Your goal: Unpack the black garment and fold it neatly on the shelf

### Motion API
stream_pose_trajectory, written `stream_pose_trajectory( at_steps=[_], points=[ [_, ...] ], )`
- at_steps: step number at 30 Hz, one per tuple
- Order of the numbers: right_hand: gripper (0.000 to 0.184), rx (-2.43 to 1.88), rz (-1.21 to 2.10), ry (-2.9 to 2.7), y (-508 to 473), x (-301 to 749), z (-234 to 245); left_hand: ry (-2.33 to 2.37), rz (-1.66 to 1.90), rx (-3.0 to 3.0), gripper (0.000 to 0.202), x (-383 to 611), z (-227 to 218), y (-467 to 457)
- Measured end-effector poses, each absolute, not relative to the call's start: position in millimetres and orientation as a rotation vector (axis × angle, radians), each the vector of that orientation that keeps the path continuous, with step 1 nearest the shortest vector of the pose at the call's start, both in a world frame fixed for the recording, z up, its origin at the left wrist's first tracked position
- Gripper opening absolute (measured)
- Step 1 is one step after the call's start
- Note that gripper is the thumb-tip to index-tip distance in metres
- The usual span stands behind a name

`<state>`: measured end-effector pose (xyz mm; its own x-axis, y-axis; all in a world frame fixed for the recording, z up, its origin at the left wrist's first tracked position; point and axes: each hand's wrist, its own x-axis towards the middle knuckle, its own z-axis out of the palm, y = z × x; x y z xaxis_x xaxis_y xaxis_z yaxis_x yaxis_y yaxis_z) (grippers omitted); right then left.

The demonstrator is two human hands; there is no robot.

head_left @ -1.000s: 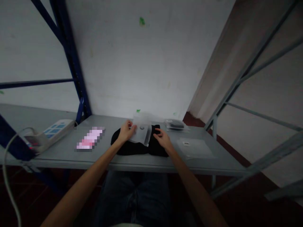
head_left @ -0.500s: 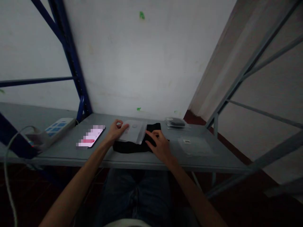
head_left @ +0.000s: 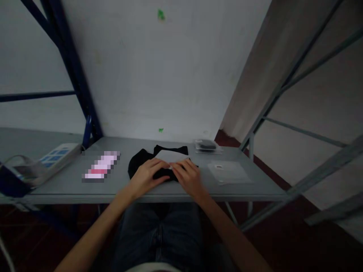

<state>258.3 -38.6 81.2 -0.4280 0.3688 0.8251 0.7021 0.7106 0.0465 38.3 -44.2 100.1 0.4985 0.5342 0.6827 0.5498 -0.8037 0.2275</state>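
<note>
A frosted white plastic bag (head_left: 173, 155) lies over black folded fabric (head_left: 138, 161) at the middle of the shelf. My left hand (head_left: 149, 173) and my right hand (head_left: 189, 176) meet at the bag's near edge. Thumb and fingers of the right one are closed on that edge. The left fingertips pinch it right beside them, with the left thumb stretched out lower over the black fabric. Part of the bag and fabric is hidden under both hands.
Right of my hands are flat clear plastic bags (head_left: 231, 172) with a small label. Behind them sits a stack of bags with dark contents (head_left: 206, 145). A phone (head_left: 102, 166) and a power strip (head_left: 58, 158) are at left. Blue shelf posts (head_left: 72, 71) frame the left side.
The bag has turned and come nearer, its near edge now between both hands. My left hand has moved right and nearer from the bag's far left corner. The view has shifted slightly.
</note>
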Motion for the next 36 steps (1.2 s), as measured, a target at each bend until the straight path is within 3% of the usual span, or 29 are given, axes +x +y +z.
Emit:
stream_pose_trajectory(
  at_steps=[7,14,25,36],
  points=[
    [0.013,-0.733,-0.515,-2.132,-37,260,79,-0.873,-1.146,-2.557,0.016,38,94,-44],
    [0.016,-0.740,-0.508,-2.221,-37,263,77,-1.023,-1.211,-2.623,0.028,32,87,-44],
    [0.020,-0.962,-0.751,-2.107,-11,334,83,-1.194,-1.671,-2.507,0.025,27,102,-42],
    [0.022,-1.176,-0.727,-2.045,-25,391,82,-1.293,-1.922,-2.656,0.026,47,95,-22]
  ],
)
